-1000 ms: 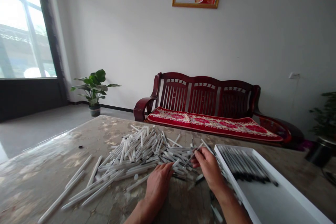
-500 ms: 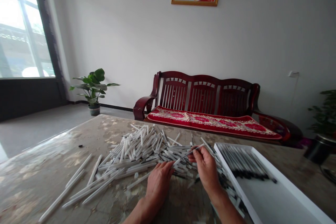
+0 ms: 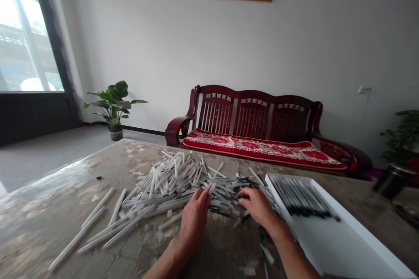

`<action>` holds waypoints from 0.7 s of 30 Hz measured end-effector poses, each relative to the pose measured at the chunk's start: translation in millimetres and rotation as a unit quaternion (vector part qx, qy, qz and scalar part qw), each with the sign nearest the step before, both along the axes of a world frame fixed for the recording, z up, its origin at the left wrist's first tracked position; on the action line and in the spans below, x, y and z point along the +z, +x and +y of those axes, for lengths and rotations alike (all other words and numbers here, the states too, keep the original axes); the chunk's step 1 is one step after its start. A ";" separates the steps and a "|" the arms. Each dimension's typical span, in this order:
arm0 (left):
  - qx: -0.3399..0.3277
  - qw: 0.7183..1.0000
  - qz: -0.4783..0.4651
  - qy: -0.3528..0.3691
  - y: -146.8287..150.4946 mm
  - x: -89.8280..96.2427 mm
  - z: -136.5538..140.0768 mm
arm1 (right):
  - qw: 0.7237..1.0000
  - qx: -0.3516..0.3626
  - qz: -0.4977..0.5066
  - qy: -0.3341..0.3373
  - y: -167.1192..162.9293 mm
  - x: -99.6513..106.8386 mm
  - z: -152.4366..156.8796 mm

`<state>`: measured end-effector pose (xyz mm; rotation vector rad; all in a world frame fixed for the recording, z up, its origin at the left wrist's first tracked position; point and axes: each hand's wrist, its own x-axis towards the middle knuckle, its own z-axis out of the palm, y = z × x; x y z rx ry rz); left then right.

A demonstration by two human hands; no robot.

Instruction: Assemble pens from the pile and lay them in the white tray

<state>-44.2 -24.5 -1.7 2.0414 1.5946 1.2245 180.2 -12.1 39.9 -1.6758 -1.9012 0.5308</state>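
Note:
A heap of white and translucent pen barrels (image 3: 170, 178) is piled on the table. Darker, thin pen parts (image 3: 229, 194) spread along the heap's right side. My left hand (image 3: 195, 213) is closed at the heap's front edge, pinching a pale pen barrel (image 3: 212, 189) that points up from its fingertips. To its right, my right hand (image 3: 257, 205) reaches down to the dark parts with its fingers curled together; what lies between the fingertips is too small to make out. A white box (image 3: 340, 248) stands right of that hand, with a row of assembled pens (image 3: 304, 198) at its far end.
Several loose white barrels (image 3: 78, 237) lie on the patterned tablecloth (image 3: 29, 231) at the left, near a small black piece (image 3: 99, 178). Behind the table stands a dark red wooden bench (image 3: 252, 113). A black pot (image 3: 393, 181) with a plant is at the far right.
The hands held a thin pen piece between them and have moved apart. My right hand has come down to the dark parts. The view has tilted slightly.

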 end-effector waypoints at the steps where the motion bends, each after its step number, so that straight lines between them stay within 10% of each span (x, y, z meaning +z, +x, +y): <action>1: 0.001 1.000 0.015 0.008 -0.6 0.1 -0.2 | 0.999 -0.008 -0.044 -0.011 3.3 1.5 -1.5; 9: -0.026 0.996 0.071 0.054 -5.2 6.1 -6.2 | 0.969 -0.098 -0.223 -0.033 32.1 11.4 -8.3; 21: -0.080 0.996 -0.046 -0.017 -0.9 -1.8 -3.6 | 0.959 -0.026 -0.236 -0.152 43.8 21.6 -19.0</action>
